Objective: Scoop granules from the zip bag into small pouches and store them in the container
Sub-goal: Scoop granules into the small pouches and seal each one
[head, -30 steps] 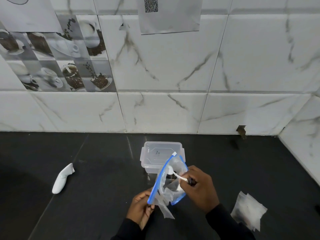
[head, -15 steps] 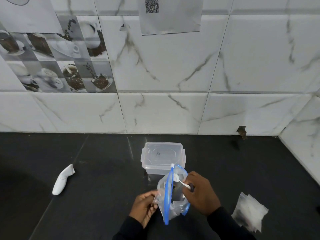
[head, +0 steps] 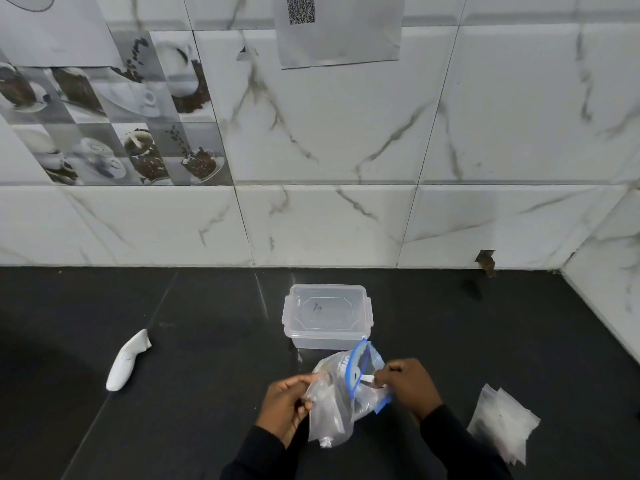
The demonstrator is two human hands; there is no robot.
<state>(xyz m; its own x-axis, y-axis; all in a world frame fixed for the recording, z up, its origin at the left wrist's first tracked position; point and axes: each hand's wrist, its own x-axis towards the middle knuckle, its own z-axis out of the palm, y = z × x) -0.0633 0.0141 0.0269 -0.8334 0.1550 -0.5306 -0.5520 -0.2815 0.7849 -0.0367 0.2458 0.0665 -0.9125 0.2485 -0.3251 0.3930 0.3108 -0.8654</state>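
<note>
1. Left hand (head: pixel 287 403): grip closed on the left side of the zip bag (head: pixel 330 410), fingers curled round the clear plastic, bag held up off the bench (head: pixel 207 341).
2. Right hand (head: pixel 405 386): narrow pinch grip on the handle of a white spoon (head: pixel 365 377) at the bag's blue-rimmed mouth, with the spoon's tip pointing into the opening.
3. Bag mouth gapes and tilts toward the right hand. I cannot tell whether granules are inside.
4. Container (head: pixel 327 315): clear, lid on, standing on the bench just behind the bag, near the wall (head: pixel 346 150).
5. Pouches (head: pixel 502 424): loose flat stack on the bench, right of the right hand, apart from it.
6. White object (head: pixel 128 362) lies on the bench well to the left.
7. Sheet (head: pixel 339 29) with a QR code is stuck on the wall.
</note>
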